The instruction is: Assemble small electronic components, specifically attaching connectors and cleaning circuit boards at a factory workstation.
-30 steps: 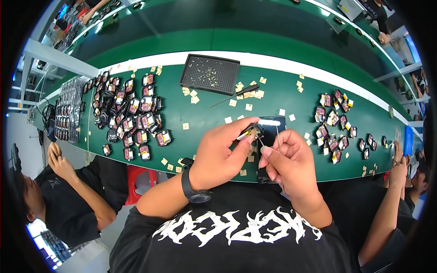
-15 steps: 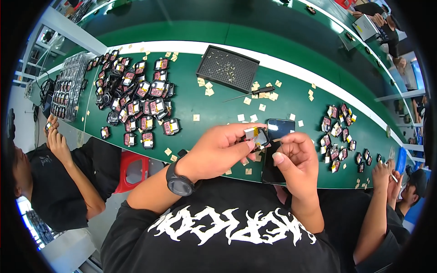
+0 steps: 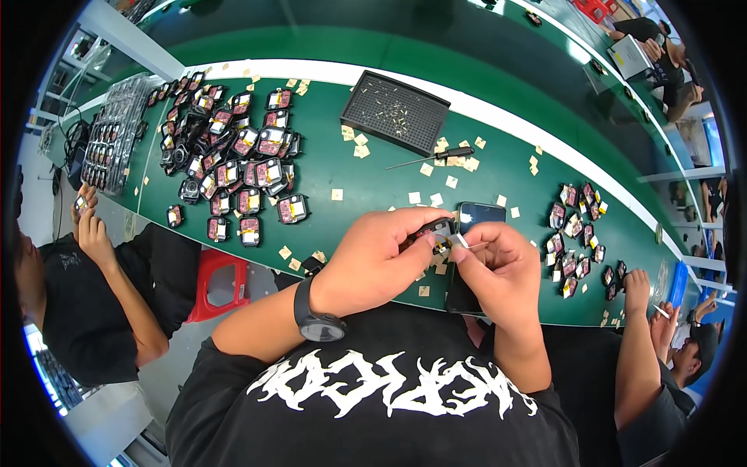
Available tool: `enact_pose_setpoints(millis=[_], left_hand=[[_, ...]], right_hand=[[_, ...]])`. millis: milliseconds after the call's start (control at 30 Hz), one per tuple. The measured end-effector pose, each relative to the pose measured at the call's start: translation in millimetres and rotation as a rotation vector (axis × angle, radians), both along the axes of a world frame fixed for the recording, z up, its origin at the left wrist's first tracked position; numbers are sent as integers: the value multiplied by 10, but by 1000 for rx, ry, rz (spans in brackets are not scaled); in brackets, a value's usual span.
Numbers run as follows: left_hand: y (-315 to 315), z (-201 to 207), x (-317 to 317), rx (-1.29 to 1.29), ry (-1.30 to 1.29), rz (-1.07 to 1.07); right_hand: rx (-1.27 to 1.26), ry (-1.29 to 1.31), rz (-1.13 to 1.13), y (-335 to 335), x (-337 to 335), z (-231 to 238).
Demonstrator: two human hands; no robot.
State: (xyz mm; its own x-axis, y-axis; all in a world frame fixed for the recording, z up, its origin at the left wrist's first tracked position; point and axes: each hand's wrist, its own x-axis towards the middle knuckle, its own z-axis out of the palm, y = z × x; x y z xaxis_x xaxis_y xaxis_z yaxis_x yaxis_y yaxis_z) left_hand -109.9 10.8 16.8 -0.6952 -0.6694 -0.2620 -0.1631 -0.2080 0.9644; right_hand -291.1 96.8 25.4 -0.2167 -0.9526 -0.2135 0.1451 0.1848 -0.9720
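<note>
Both our hands are up close to each other over the green surface [image 3: 319, 171]; can't tell if they touch. L hand [image 3: 381, 257] is clamped on a small black unit [image 3: 442, 227], thumb on the near side. R hand [image 3: 502, 272] pinches a pale strip [image 3: 462, 241] btwn thumb & index, right at the unit's R end; contact w/ the unit is too small to tell. Black watch [image 3: 320, 327] on our L wrist. Dark phone-like slab [image 3: 482, 212] lies beyond/under our hands, partly hidden. Farther up: black perf. tray [image 3: 395, 113] w/ tiny bits inside, then a screwdriver [image 3: 451, 153] just below it, lying among pale squares [image 3: 337, 194]. Big pile of similar units [image 3: 268, 173] to our L, smaller group [image 3: 573, 226] to our R. Far L: clear plastic trays [image 3: 117, 148], plus a co-worker's hands [image 3: 95, 233] & a red stool [image 3: 204, 285].
</note>
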Motion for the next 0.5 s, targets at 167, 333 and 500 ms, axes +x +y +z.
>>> enact_pose_setpoints(millis=[167, 333, 500], left_hand=[[5, 42, -45, -50, -28, 36], [13, -43, -87, -377, -29, 32], [20, -36, -99, -405, -33, 43]], right_hand=[[-49, 31, -53, 36, 35, -117], [-88, 257, -62, 14, 83, -88], [-17, 242, -63, 49, 28, -94]])
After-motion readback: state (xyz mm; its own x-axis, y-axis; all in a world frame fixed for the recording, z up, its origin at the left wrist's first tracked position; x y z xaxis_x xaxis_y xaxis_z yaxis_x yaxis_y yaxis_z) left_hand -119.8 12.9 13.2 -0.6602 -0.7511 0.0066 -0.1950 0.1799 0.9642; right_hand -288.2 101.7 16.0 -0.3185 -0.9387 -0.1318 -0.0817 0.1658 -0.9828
